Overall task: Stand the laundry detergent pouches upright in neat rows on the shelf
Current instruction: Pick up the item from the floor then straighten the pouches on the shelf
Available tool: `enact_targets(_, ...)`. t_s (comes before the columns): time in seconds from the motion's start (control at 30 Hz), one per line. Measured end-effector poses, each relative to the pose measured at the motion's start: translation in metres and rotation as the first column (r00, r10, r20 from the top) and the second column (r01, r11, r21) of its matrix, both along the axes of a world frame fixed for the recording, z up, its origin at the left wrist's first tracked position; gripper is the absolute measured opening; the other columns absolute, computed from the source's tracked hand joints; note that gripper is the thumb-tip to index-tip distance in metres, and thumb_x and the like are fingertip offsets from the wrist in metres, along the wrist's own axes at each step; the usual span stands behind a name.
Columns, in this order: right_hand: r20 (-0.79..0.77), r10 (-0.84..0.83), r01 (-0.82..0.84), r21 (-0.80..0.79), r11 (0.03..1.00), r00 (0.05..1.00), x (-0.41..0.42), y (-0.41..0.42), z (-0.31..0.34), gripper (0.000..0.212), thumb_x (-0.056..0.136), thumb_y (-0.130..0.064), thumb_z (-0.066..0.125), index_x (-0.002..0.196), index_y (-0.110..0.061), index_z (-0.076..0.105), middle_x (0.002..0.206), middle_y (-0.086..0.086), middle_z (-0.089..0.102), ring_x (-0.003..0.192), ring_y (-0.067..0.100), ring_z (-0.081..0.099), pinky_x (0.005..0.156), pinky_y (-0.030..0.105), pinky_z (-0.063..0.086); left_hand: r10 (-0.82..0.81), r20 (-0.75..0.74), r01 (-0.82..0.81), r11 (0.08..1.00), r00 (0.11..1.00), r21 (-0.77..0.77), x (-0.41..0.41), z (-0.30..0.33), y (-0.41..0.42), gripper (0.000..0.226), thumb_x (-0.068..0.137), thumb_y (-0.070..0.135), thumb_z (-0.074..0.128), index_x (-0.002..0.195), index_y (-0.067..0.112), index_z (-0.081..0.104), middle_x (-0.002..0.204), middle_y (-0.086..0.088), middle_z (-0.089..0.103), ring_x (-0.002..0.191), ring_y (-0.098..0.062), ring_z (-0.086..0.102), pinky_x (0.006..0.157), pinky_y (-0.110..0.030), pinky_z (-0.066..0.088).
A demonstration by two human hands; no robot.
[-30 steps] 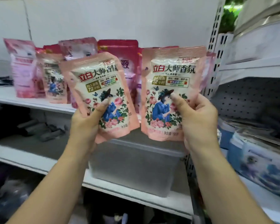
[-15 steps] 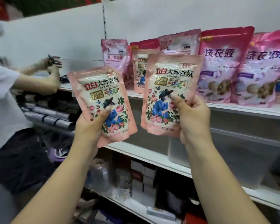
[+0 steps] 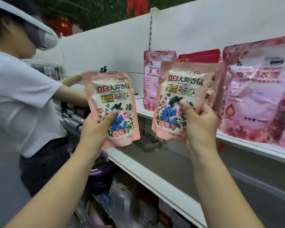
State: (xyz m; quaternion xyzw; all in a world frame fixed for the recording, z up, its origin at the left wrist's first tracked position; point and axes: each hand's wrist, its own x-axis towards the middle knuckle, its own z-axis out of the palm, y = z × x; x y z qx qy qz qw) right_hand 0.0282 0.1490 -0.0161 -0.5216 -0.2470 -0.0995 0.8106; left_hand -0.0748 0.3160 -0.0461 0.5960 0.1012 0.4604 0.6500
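Pouches (image 3: 111, 104) (image 3: 179, 96) gripped upright, one per hand.

The right hand (image 3: 200, 124) covers the lower right corner of its pouch (image 3: 179, 99), which hides most of the red pouch (image 3: 202, 55) behind. The big pink pouch (image 3: 253, 96) has blurry print, and the frame's right edge crops the shelf (image 3: 253, 146).

I hold one pouch (image 3: 111, 109) left of another pouch (image 3: 179, 99), both before the shelf (image 3: 247, 146) where more pouches (image 3: 253, 96) stand behind; a person (image 3: 23, 96) stands left.
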Motion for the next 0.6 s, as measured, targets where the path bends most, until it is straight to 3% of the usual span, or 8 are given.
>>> enact_targets(0.17, 0.063, 0.005, 0.005, -0.156, 0.988, 0.998, 0.048, 0.041, 0.01, 0.015, 0.083, -0.022, 0.066, 0.086, -0.033, 0.055, 0.09, -0.005, 0.067, 0.087, 0.014, 0.066, 0.081, 0.034, 0.054, 0.09, 0.005, -0.09, 0.995, 0.996, 0.036, 0.05, 0.013, 0.032, 0.045, 0.073, 0.034, 0.066, 0.115, 0.02, 0.058, 0.103, 0.002, 0.069, 0.097, -0.019, 0.066, 0.089, -0.046, 0.051)
enact_targets(0.27, 0.083, -0.024, 0.039, -0.182, 0.983, 0.996, 0.065, 0.064, 0.011, 0.011, 0.085, -0.022, 0.064, 0.078, -0.028, 0.057, 0.082, -0.004, 0.067, 0.081, 0.012, 0.065, 0.076, 0.031, 0.053, 0.105, 0.039, -0.106, 0.994, 0.994, 0.024, 0.073, 0.015, 0.055, 0.028, 0.08, 0.024, 0.064, 0.107, 0.024, 0.059, 0.101, 0.003, 0.068, 0.095, -0.017, 0.066, 0.088, -0.044, 0.052)
enact_targets(0.4, 0.081, -0.074, 0.089, -0.194, 0.977, 0.994, 0.075, 0.101, 0.012, 0.018, 0.084, -0.02, 0.065, 0.073, -0.008, 0.058, 0.083, 0.022, 0.065, 0.08, 0.034, 0.065, 0.074, 0.048, 0.056, 0.084, 0.068, -0.09, 0.992, 0.994, 0.091, 0.099, 0.02, 0.093, 0.016, 0.084, 0.018, 0.062, 0.091, 0.031, 0.057, 0.092, 0.009, 0.066, 0.083, -0.004, 0.067, 0.077, -0.032, 0.056)
enact_targets(0.47, 0.135, -0.145, 0.169, -0.194, 0.966, 0.98, 0.076, 0.119, 0.018, 0.025, 0.084, -0.02, 0.065, 0.067, -0.006, 0.052, 0.072, 0.019, 0.056, 0.066, 0.027, 0.057, 0.066, 0.037, 0.055, 0.069, 0.102, -0.083, 0.987, 0.992, 0.138, 0.113, 0.027, 0.115, 0.016, 0.084, 0.018, 0.063, 0.089, 0.031, 0.056, 0.089, 0.013, 0.065, 0.076, 0.003, 0.066, 0.072, -0.022, 0.056)
enact_targets(0.6, 0.231, -0.299, 0.347, -0.203, 0.916, 0.926, 0.078, 0.158, 0.027, 0.024, 0.086, -0.021, 0.062, 0.066, -0.024, 0.05, 0.062, -0.006, 0.052, 0.059, 0.008, 0.047, 0.057, 0.021, 0.043, 0.026, 0.086, -0.049, 0.962, 0.996, 0.27, 0.154, 0.038, 0.161, 0.017, 0.084, 0.022, 0.065, 0.095, 0.031, 0.057, 0.097, 0.008, 0.066, 0.095, -0.011, 0.064, 0.082, -0.03, 0.051)
